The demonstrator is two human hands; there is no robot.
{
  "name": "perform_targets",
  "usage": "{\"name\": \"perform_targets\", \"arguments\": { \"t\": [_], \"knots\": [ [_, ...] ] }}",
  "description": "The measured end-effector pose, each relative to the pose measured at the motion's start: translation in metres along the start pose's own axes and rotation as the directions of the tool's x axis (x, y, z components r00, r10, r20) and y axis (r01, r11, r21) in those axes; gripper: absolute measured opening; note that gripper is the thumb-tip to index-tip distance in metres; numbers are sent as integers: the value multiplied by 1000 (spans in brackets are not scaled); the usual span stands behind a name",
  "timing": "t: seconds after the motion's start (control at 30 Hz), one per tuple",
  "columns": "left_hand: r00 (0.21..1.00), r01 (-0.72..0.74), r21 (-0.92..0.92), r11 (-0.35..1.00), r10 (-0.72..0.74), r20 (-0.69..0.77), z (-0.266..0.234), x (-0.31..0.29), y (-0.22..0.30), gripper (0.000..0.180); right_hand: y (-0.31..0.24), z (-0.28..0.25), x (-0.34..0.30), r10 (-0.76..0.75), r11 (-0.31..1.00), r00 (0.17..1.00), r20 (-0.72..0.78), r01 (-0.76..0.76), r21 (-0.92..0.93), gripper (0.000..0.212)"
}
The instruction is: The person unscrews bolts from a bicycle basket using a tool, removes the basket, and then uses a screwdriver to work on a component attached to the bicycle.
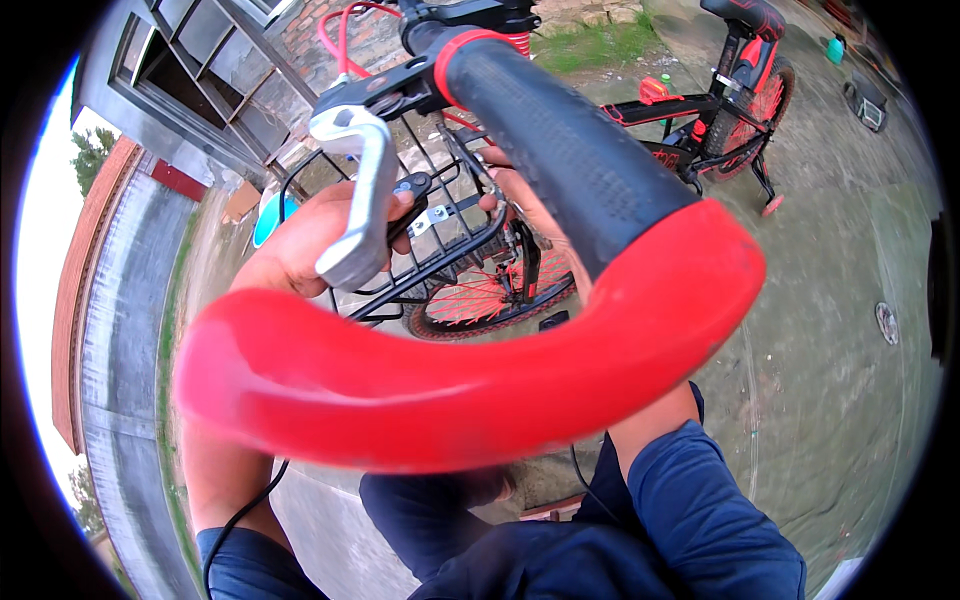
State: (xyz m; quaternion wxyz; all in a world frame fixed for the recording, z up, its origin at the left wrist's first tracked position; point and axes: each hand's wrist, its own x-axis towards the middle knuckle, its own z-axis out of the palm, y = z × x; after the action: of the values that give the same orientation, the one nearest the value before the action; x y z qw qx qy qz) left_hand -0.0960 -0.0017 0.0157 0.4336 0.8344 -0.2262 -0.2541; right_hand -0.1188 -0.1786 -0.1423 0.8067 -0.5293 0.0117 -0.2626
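Observation:
A black wire basket (455, 252) is mounted at the front of a bicycle, above its red-spoked front wheel (490, 296). My left hand (305, 235) is at the basket's left side, its thumb and fingers closed on a small black tool (412, 196) with a rounded end. A silver bracket plate (431, 219) with holes lies next to that end. At the basket's rim, my right hand (530, 198) has its fingers bent together; the handlebar grip (565, 140) hides part of it, and what they pinch is unclear. A silver brake lever (360, 190) crosses in front of my left hand.
The handlebar's curved red end (460, 390) spans the foreground over both forearms. At the upper right stands the bicycle's rear with its saddle (745, 15) and rear wheel (765, 115). A metal-framed window (215, 70) and a blue basin (270, 218) are at the left.

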Motion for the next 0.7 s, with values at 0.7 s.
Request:
{"name": "perform_targets", "arguments": {
  "t": [0.7],
  "knots": [
    [982, 173, -218, 961, -186, -41, -7, 25, -8, 24, -8, -10, 5, 143, 987, 978, 151, -152, 49, 35]
  ]
}}
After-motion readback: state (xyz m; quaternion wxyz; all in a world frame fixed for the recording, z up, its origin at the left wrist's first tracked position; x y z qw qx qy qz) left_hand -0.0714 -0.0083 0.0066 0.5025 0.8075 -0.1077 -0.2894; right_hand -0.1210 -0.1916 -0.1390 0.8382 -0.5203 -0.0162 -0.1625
